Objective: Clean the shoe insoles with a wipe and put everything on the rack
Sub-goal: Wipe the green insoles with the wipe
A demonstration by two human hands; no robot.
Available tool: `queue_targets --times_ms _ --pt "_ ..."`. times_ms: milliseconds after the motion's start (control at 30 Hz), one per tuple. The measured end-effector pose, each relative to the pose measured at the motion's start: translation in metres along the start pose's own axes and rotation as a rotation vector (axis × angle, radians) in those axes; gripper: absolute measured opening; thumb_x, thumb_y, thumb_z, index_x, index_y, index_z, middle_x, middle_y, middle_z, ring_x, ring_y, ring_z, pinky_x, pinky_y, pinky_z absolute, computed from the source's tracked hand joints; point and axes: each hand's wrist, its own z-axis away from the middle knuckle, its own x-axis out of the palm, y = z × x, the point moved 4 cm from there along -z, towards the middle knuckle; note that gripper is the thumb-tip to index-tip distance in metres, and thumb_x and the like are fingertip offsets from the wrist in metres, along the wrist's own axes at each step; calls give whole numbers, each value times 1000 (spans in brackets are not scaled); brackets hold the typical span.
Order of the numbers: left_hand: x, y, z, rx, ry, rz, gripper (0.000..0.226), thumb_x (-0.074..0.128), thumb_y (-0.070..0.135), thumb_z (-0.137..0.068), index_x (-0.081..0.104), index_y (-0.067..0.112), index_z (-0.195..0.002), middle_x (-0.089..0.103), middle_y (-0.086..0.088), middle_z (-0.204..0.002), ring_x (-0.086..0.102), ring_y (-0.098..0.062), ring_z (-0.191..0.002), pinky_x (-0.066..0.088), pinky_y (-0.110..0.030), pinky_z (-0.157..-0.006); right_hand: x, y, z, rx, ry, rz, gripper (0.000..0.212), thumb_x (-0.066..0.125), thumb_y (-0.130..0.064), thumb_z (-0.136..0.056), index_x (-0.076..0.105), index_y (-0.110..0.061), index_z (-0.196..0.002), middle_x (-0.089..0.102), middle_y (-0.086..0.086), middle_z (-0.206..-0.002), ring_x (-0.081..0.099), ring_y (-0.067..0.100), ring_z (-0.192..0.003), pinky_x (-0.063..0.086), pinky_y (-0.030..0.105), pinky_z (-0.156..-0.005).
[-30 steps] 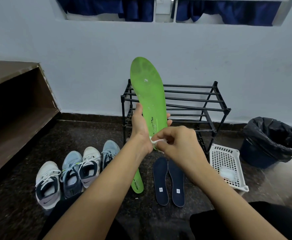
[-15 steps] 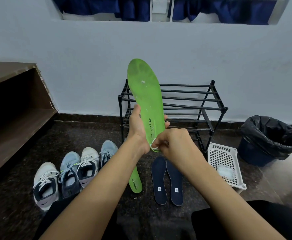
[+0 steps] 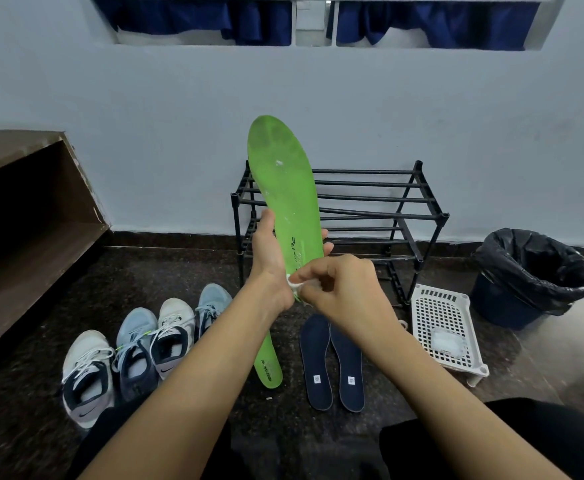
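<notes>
1. Not much has changed in the last second tbh. The right hand (image 3: 346, 289) was already pinching the wipe (image 3: 294, 285) against the heel end of the green insole (image 3: 283, 174), and it's still there, just nudged toward the left edge. Looks like small scrubbing strokes to me, so this insole isn't done.
2. The left hand (image 3: 269, 251) grip hasn't changed either: thumb on one edge, fingers wrapped round the back at mid-length. It holds the insole upright, toe up, in front of the rack (image 3: 370, 199).
3. The toe area shows grey scuffing and a few pale flecks, so I'd guess it needs wiping too.
4. Materials: the insole looks like thin, matte foam, long and rounded at the toe. The wipe is a small crumpled white wad. The rack is black tubular bars in two tiers.
5. On the dark speckled floor (image 3: 179, 271) are the other green insole (image 3: 268, 368), two navy insoles (image 3: 332, 365) side by side and four sneakers (image 3: 138, 351) in a row. Racking hasn't started, I reckon.
</notes>
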Motion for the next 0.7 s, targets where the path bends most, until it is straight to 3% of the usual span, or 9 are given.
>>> queue_targets --times_ms 67,167,333,433,567,700 --pt "-1 0 2 -11 10 0 79 24 68 -96 68 3 -106 70 -19 -90 66 -31 -74 54 -38 -77 2 -1 -1 -29 -35 86 19 67 -8 -80 76 -21 -90 73 0 -83 61 4 -69 40 3 -65" --pt "-3 1 3 -14 24 -7 78 25 68 -95 68 4 -108 70 -19 -91 67 -31 -75 54 -38 -79 5 1 -1 -16 -80 199 21 65 -10 -83 76 -25 -93 72 3 -93 65 19 -86 49 22 -78" --pt "-4 4 3 -1 36 -32 74 23 67 -96 68 8 -104 70 -19 -92 66 -31 -78 52 -38 -76 13 1 -7 104 -206 467 20 57 -11 -84 71 -22 -95 60 5 -92 59 29 -86 45 27 -70" --pt "-5 3 2 6 41 -53 75 20 67 -97 67 9 -104 70 -17 -92 66 -30 -78 51 -37 -75 18 -4 -2 -50 -159 600 24 54 -6 -83 69 -21 -96 62 4 -99 60 29 -92 47 31 -73" --pt "-9 3 0 19 47 -79 77 20 67 -97 68 7 -106 72 -16 -89 66 -28 -75 50 -36 -72 12 -1 5 -70 -24 318 24 57 -10 -82 73 -26 -91 72 -2 -89 64 20 -82 50 31 -76" --pt "-15 6 -4 45 52 -38 82 20 68 -96 69 3 -109 72 -17 -94 68 -28 -77 53 -37 -73 11 1 5 40 52 -113 16 67 -12 -78 76 -23 -86 68 -16 -72 57 -6 -61 43 9 -60"
